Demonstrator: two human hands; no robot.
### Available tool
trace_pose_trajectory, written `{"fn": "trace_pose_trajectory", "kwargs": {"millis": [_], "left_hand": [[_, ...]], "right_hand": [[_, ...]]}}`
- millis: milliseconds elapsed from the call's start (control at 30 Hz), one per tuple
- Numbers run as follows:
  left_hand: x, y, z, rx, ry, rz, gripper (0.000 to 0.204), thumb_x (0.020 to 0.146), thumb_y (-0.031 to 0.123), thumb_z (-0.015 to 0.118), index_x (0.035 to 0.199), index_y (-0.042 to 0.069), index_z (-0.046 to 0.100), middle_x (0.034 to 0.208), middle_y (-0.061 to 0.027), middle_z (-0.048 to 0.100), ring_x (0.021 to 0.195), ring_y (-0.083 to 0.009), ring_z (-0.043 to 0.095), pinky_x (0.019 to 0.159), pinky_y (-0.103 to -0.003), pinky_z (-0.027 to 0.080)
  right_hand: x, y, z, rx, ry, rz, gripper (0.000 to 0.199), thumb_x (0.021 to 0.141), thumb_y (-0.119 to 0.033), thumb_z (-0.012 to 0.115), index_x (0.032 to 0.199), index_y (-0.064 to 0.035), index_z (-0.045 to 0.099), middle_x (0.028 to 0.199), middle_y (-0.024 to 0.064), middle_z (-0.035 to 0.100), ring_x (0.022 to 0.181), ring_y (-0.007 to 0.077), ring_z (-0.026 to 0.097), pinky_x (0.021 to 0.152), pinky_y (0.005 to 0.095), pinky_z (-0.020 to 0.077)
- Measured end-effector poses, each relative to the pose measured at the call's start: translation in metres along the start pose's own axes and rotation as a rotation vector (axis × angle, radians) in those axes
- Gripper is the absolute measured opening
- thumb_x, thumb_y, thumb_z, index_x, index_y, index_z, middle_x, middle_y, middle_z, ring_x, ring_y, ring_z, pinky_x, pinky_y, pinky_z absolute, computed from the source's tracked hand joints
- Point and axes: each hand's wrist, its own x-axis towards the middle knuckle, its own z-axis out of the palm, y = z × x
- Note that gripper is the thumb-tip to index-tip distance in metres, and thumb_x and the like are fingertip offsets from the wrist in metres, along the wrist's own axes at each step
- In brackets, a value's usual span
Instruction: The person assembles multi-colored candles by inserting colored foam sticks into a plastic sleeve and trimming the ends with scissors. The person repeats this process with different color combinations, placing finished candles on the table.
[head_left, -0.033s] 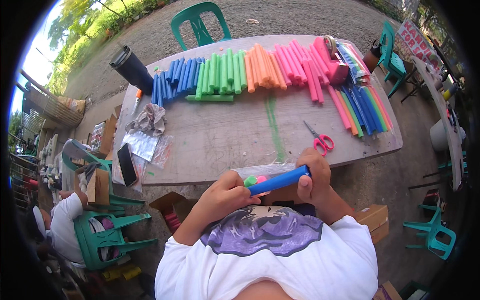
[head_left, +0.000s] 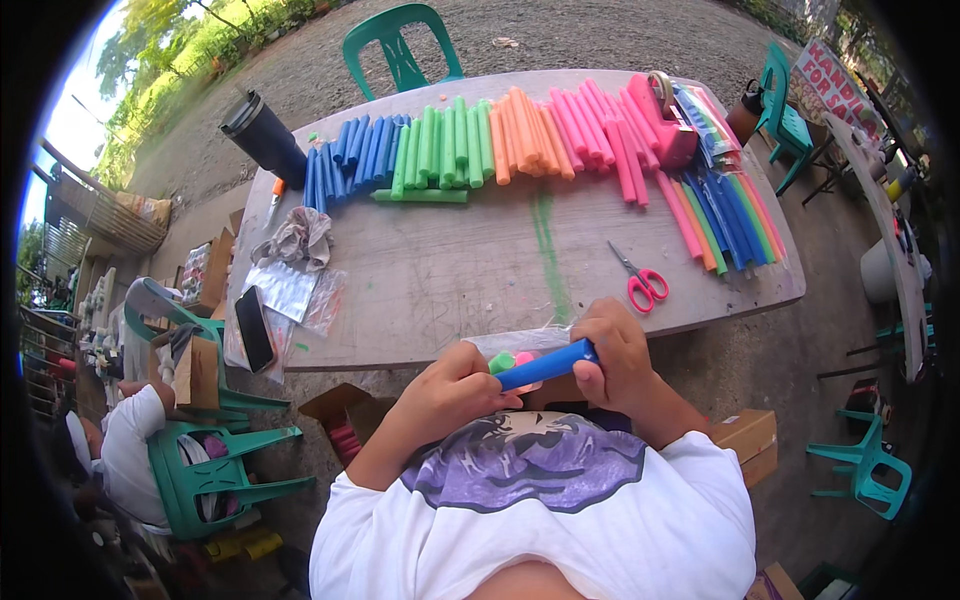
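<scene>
Head view, looking down: both hands at the near edge of the wooden surface (head_left: 450, 280), close to the person's chest. Right hand (head_left: 620, 355) clenched around the right end of a blue foam tube (head_left: 545, 366), which lies roughly level, tilted slightly up to the right. Left hand (head_left: 450, 385) grips the tube's left end, fingers curled, where small green and pink pieces (head_left: 510, 361) show at the tip. Clear plastic wrap (head_left: 515, 340) sits just behind the tube on the surface edge. Red-handled scissors (head_left: 643, 280) lie on the surface, right of centre, apart from the hands. Far side of the surface: rows of foam tubes, blue (head_left: 360, 155), green (head_left: 440, 145), orange (head_left: 525, 130), pink (head_left: 610, 125). More mixed-colour tubes in a clear bag (head_left: 730, 215) at far right. Dark tumbler (head_left: 265, 135) at far left corner. Crumpled cloth (head_left: 300, 238) and a black phone (head_left: 255, 328) on the left side. Green plastic chair (head_left: 400, 45) beyond the surface. Another person in a white sleeve (head_left: 125, 450) sits at near left by a green chair (head_left: 215, 470).
</scene>
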Motion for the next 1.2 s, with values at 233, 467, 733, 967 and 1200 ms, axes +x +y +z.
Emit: {"fn": "trace_pose_trajectory", "kwargs": {"millis": [233,467,733,967,1200], "left_hand": [[0.005,-0.016,-0.008,0.087,0.110,0.412,0.041,0.068,0.007,0.089,0.079,0.011,0.050,0.079,-0.0025,0.047,0.064,-0.0120,0.050,0.054,-0.027,0.041],[0.012,-0.019,-0.001,-0.148,0.417,0.390,0.058,0.066,0.013,0.092,0.107,0.012,0.050,0.104,-0.0069,0.050,0.081,-0.0162,0.055,0.080,-0.033,0.048],[-0.003,-0.032,-0.008,-0.211,-0.082,-0.300,0.072,0.084,0.011,0.076,0.145,0.004,0.038,0.120,-0.0125,0.061,0.107,-0.0172,0.060,0.092,-0.033,0.048],[-0.005,-0.048,-0.008,-0.211,-0.103,-0.335,0.046,0.096,0.006,0.059,0.141,0.006,0.049,0.100,-0.0064,0.068,0.092,-0.0072,0.057,0.084,-0.026,0.049],[0.000,-0.050,-0.004,-0.153,-0.020,-0.226,0.037,0.097,0.005,0.056,0.134,0.007,0.057,0.098,-0.0087,0.071,0.089,-0.0069,0.058,0.082,-0.023,0.047]], "right_hand": [[-0.001,0.011,0.051,0.719,-0.258,0.133,0.083,0.074,-0.034,0.085,0.140,-0.0060,0.042,0.134,0.0149,0.047,0.123,0.0309,0.047,0.106,0.0441,0.0341],[-0.014,0.006,0.060,0.715,-0.431,0.619,0.057,0.075,-0.019,0.085,0.124,-0.0091,0.058,0.100,0.0045,0.069,0.091,0.0137,0.066,0.081,0.0304,0.0522],[-0.004,0.014,0.048,0.911,-0.053,0.849,0.041,0.079,-0.006,0.081,0.113,-0.0025,0.059,0.099,0.0041,0.068,0.091,0.0107,0.065,0.080,0.0273,0.0532],[0.002,0.020,0.045,1.004,0.079,0.914,0.042,0.082,-0.005,0.077,0.118,-0.0020,0.056,0.106,0.0058,0.066,0.097,0.0127,0.064,0.086,0.0295,0.0525],[0.003,0.031,0.019,0.871,0.031,0.777,0.055,0.081,-0.006,0.079,0.128,-0.0028,0.053,0.107,0.0060,0.066,0.100,0.0134,0.063,0.090,0.0294,0.0503]]}}
